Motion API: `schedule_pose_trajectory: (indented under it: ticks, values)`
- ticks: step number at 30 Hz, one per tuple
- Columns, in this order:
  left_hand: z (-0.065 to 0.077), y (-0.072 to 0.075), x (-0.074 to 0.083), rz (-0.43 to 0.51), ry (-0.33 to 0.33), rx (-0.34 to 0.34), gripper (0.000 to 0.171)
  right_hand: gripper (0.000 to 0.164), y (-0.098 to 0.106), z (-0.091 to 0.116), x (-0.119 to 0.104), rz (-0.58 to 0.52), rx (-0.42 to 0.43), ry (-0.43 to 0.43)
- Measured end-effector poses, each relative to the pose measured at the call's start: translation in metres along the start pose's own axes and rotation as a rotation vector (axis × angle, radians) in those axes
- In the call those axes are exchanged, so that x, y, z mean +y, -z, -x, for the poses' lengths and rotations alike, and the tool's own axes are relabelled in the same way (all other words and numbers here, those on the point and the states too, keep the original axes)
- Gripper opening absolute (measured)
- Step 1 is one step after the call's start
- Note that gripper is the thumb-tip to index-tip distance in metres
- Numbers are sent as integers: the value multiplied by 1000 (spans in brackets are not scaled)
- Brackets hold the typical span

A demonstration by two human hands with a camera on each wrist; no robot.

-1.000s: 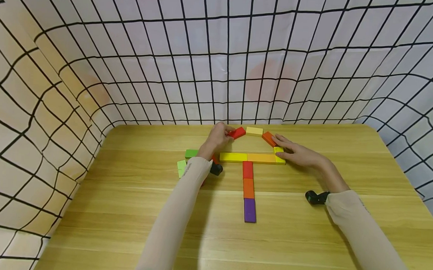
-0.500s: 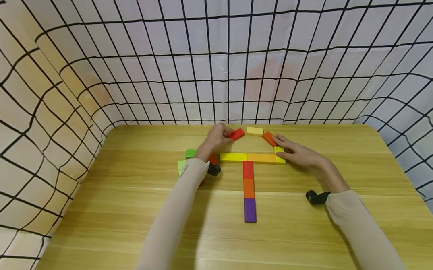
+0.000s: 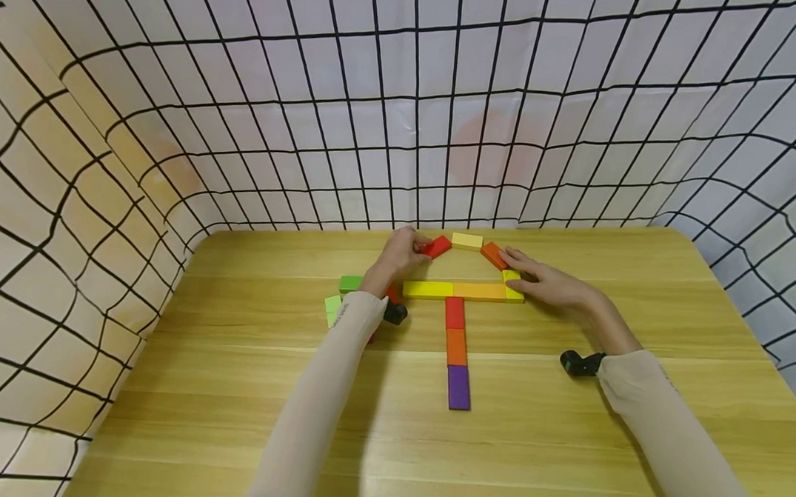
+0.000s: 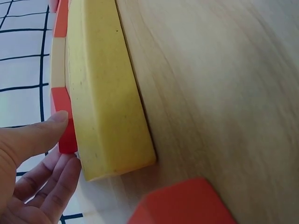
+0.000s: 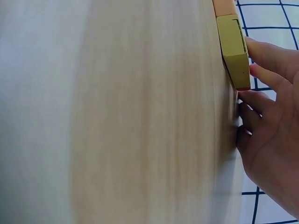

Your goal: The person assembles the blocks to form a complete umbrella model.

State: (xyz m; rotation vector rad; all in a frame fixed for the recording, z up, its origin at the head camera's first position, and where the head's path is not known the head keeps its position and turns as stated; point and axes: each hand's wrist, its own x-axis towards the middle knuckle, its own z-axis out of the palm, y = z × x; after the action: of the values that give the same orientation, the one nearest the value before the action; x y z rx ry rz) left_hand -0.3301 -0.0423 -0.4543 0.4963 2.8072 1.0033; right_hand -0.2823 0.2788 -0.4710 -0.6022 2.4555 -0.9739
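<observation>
Thumb and fingers of my left hand (image 3: 398, 254) pinch the near end of a red block (image 3: 438, 246), which lies slanted on the table. Its other end sits close to a pale yellow block (image 3: 467, 241). An orange-red block (image 3: 494, 255) slants down on the right of that, forming an arch. My right hand (image 3: 553, 285) has its fingers extended, touching this block and a small yellow block (image 3: 512, 276). Below runs a row of a yellow block (image 3: 428, 290) and an orange block (image 3: 479, 291). A red (image 3: 454, 312), orange and purple block (image 3: 458, 387) column extends toward me.
Left of the row, a green block (image 3: 351, 283), light green blocks (image 3: 331, 309) and some red ones lie partly behind my left arm. A small black camera (image 3: 581, 364) sits at my right wrist. Black-and-white grid cloth (image 3: 435, 168) surrounds the wooden table (image 3: 529, 447).
The red block in my left hand slid slightly away from the pale yellow block, then back against or very near it. My right hand has stayed in place.
</observation>
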Motion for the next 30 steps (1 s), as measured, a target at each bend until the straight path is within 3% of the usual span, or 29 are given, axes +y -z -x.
schedule_pose_trajectory:
  ticks: [18,30]
  values:
    - [-3,0,2,67,53,12,38,69,1,-1,1,2,2,-17]
    - [7,16,-15,151,73,-11,41,70,-1,0,-2,-18,1,-28]
